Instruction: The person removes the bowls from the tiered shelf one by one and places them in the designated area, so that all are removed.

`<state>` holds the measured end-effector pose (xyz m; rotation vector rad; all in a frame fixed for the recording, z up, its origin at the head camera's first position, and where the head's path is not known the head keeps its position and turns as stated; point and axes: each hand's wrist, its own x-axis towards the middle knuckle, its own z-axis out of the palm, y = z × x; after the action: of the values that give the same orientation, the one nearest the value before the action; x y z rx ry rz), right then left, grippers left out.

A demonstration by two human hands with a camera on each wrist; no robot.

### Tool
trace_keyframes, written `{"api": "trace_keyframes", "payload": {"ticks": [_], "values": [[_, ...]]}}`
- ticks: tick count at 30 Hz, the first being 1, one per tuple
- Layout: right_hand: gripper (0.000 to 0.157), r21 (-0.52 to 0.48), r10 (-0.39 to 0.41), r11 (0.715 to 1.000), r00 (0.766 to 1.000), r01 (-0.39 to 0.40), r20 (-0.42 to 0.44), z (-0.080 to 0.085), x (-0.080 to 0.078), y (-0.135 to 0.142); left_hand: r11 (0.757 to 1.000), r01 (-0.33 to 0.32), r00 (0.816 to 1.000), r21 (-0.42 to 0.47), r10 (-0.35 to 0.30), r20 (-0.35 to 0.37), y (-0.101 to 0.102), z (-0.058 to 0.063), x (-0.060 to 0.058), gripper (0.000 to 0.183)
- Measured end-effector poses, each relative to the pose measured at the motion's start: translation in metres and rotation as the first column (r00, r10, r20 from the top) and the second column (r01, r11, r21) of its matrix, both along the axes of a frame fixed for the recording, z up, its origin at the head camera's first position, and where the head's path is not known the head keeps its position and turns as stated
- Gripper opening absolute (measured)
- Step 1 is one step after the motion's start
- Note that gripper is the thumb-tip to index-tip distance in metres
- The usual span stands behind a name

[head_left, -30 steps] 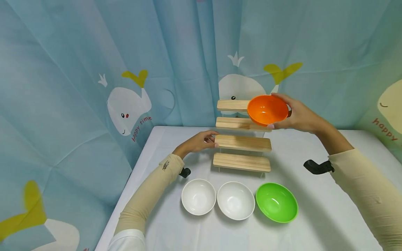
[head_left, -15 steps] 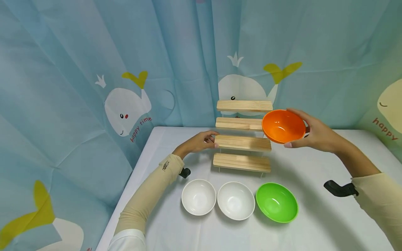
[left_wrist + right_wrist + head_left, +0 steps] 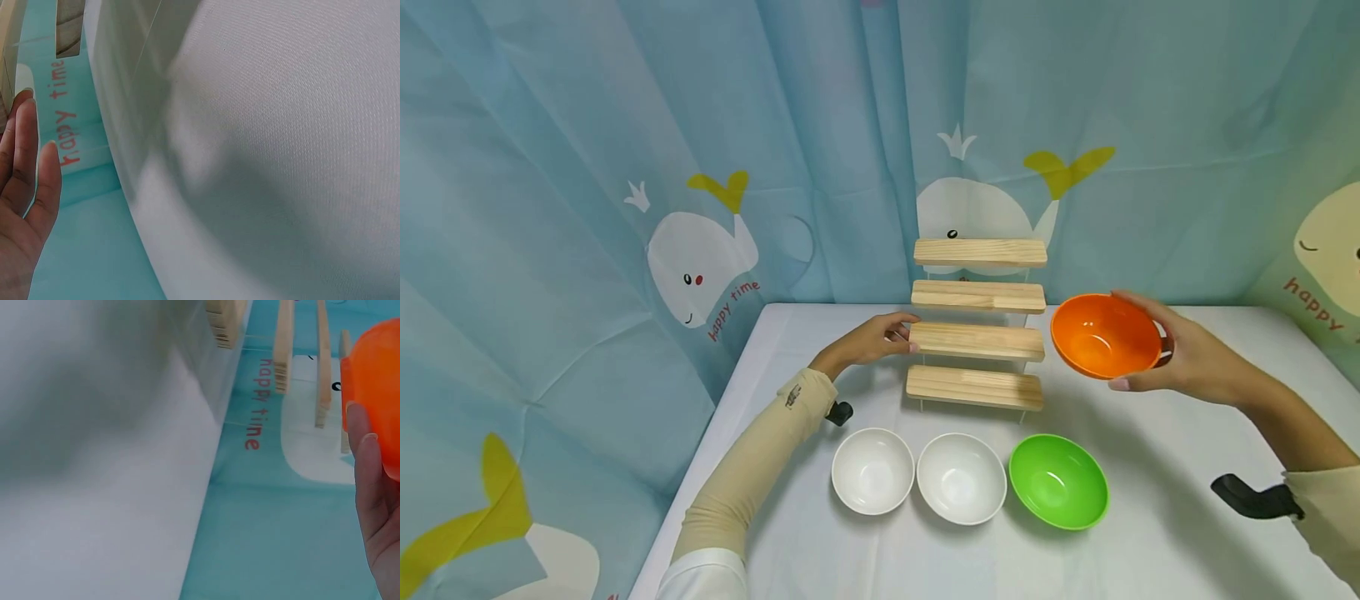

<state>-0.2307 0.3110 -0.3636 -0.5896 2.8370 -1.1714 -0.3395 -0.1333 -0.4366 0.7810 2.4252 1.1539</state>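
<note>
My right hand [image 3: 1195, 354] grips an orange bowl [image 3: 1105, 333] by its right side, thumb at the front. The bowl is held in the air right of a stepped wooden rack [image 3: 976, 340], tilted so its inside shows. In the right wrist view, fingers [image 3: 369, 469] lie against the outside of the orange bowl [image 3: 378, 394]. My left hand [image 3: 874, 337] holds the left end of the rack's second-lowest plank between thumb and fingers. The left wrist view shows fingertips [image 3: 25, 100] at the plank's wood [image 3: 7, 56], with part of the hand cut off.
A white bowl [image 3: 872, 472], another white bowl [image 3: 962, 479] and a green bowl [image 3: 1058, 482] stand in a row before the rack on a white-covered table [image 3: 805, 533]. A blue whale-print curtain [image 3: 850, 150] hangs behind and at the left.
My right hand has carried the orange bowl from in front of the rack's upper planks to the right and lower, apart from the rack. The left hand stays at its plank.
</note>
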Motion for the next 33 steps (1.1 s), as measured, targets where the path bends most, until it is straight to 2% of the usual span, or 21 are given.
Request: {"api": "trace_keyframes", "payload": {"ticks": [6, 9, 17, 25, 33], "values": [[0.112, -0.017, 0.039, 0.999, 0.999, -0.040, -0.036, -0.012, 0.014, 0.010, 1.000, -0.007, 1.000, -0.009, 0.007, -0.012, 0.001, 0.000, 0.002, 0.058], [0.111, -0.022, 0.052, 0.998, 0.998, -0.053, -0.028, -0.017, 0.023, 0.015, 1.000, -0.007, 1.000, -0.009, 0.007, -0.018, 0.002, -0.001, 0.003, 0.058], [0.112, -0.036, 0.035, 0.999, 0.999, -0.035, -0.009, -0.030, 0.049, 0.028, 1.000, -0.004, 1.000, -0.003, 0.004, -0.012, 0.003, 0.000, 0.003, 0.058], [0.110, -0.082, 0.067, 0.994, 0.998, -0.065, 0.013, -0.042, 0.062, 0.035, 1.000, -0.011, 1.000, -0.002, 0.011, -0.013, 0.001, 0.003, 0.007, 0.058], [0.111, -0.066, 0.068, 0.996, 0.998, -0.067, 0.018, -0.057, 0.073, 0.041, 1.000, -0.015, 1.000, 0.003, 0.015, -0.020, 0.001, 0.001, 0.005, 0.058]]}}
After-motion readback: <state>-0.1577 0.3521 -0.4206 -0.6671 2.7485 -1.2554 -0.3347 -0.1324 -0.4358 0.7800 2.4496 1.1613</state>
